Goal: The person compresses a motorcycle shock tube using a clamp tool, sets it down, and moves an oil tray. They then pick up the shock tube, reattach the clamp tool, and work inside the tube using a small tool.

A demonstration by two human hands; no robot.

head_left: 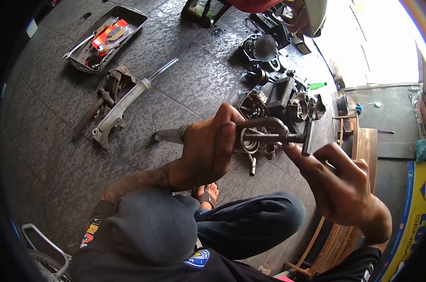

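Observation:
A dark metal C-clamp with a threaded screw and a sliding cross bar is held up in front of me. My left hand is closed around the left end of its frame. A grey metal tube shows to the left of that fist; whether the hand also grips it is hidden. Behind the screw appears a round metal ring. At the right end, my right hand has its fingers curled about the lower end of the cross bar, one fingertip touching the clamp near the screw.
On the floor at left lies a fork leg beside a brown rag. A metal tray with wrenches and a red package stands farther back. Engine parts are spread ahead. A wooden bench runs along the right.

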